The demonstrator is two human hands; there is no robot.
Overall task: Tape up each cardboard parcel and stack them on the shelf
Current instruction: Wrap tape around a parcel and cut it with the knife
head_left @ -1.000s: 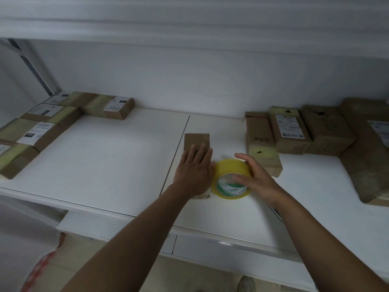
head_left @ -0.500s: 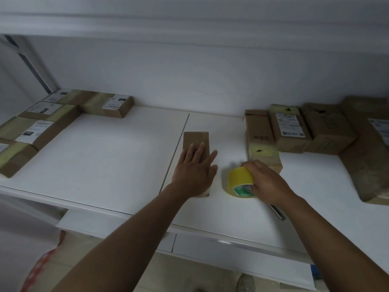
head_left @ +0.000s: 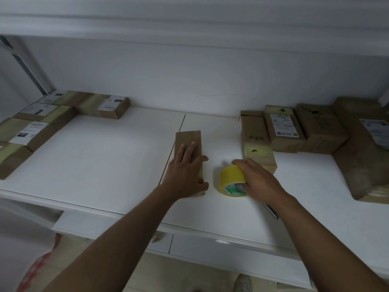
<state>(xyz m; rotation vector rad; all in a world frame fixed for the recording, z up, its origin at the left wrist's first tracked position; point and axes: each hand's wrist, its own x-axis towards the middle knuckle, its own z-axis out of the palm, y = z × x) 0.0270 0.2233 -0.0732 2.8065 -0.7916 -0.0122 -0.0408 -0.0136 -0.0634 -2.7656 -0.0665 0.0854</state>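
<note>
A small plain cardboard parcel (head_left: 188, 138) lies flat in the middle of the white shelf surface (head_left: 109, 157). My left hand (head_left: 186, 172) rests on its near half with straight, spread fingers and hides that part. Just to its right stands a roll of yellow tape (head_left: 229, 180), tipped on its edge. My right hand (head_left: 259, 179) grips the roll from above and from the right, fingers curled over its rim.
Several taped, labelled parcels (head_left: 37, 125) line the left side and back left corner. More brown parcels (head_left: 284, 129) stand at the back right, with a large one (head_left: 366, 157) at the far right. A dark pen-like tool (head_left: 271, 210) lies behind my right wrist.
My right hand turned the tape roll from lying nearly face-up to standing on its edge, and closed over its top. The left hand stayed on the parcel.
</note>
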